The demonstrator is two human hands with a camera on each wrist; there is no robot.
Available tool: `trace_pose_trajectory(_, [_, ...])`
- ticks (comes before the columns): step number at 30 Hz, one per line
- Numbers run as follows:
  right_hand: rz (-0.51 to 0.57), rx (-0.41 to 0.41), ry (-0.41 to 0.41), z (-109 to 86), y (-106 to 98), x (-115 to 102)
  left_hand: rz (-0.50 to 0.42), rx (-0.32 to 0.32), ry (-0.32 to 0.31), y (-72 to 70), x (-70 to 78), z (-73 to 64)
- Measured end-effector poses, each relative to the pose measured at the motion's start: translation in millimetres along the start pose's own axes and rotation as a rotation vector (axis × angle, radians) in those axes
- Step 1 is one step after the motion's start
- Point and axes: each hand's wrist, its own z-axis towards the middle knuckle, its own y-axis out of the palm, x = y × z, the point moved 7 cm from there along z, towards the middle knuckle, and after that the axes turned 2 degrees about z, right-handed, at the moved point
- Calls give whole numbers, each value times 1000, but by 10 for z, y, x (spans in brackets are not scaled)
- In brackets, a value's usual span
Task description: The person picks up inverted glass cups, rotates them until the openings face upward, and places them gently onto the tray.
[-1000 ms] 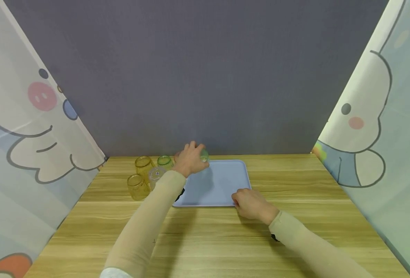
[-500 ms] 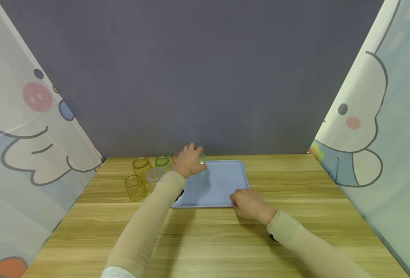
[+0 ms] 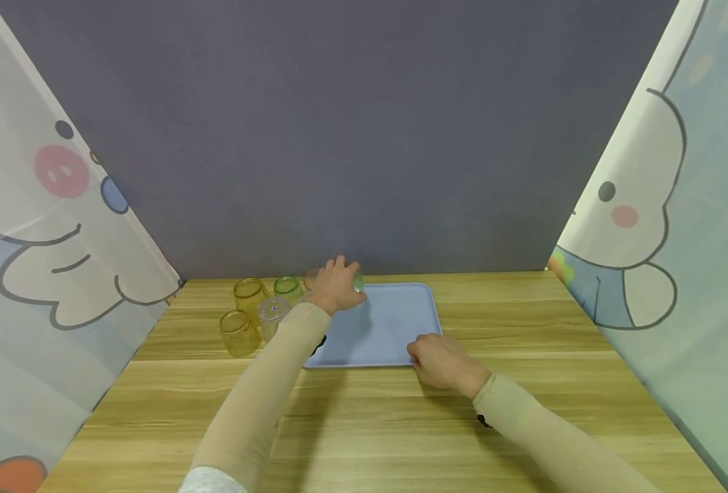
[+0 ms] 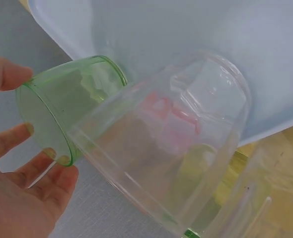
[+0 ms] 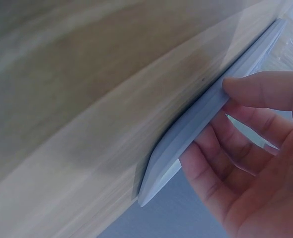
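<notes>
My left hand [image 3: 337,286] holds a green see-through cup [image 4: 69,104] by its rim, thumb on one side and fingers on the other. The cup's base points down at the far left part of a pale blue tray [image 3: 394,322]. In the head view, that hand covers most of the green cup. A clear cup [image 4: 161,134] stands close beside it in the left wrist view, overlapping the tray. At the tray's near right corner, my right hand [image 3: 442,361] pinches the edge, with the thumb [image 5: 256,89] outside and the fingers over the rim.
Left of the tray stand two yellow cups [image 3: 240,333], another green cup [image 3: 287,289] and a clear cup [image 3: 274,315]. A pinkish rim [image 3: 310,277] shows behind my left hand. A grey panel [image 3: 364,137] rises along the back of the wooden table [image 3: 364,431].
My left hand has come down slightly with the green cup. The right hand keeps its hold on the tray edge. The head view has shifted a little.
</notes>
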Motion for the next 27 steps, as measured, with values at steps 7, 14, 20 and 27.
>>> trace_pose_trajectory(7, [-4, -4, 4, -6, -8, -8, 16, -41, 4, 50, -1, 19])
trace_pose_trajectory(14, [-3, -8, 9, -16, -9, -3, 9, -52, 14, 72, 3, 44])
trace_pose_trajectory(20, [-11, 1, 5, -19, -23, -11, -13, -62, 5, 81, -5, 73])
trace_pose_trajectory(27, [-4, -1, 6, -20, -37, -19, 13, -83, 12, 98, 27, 98])
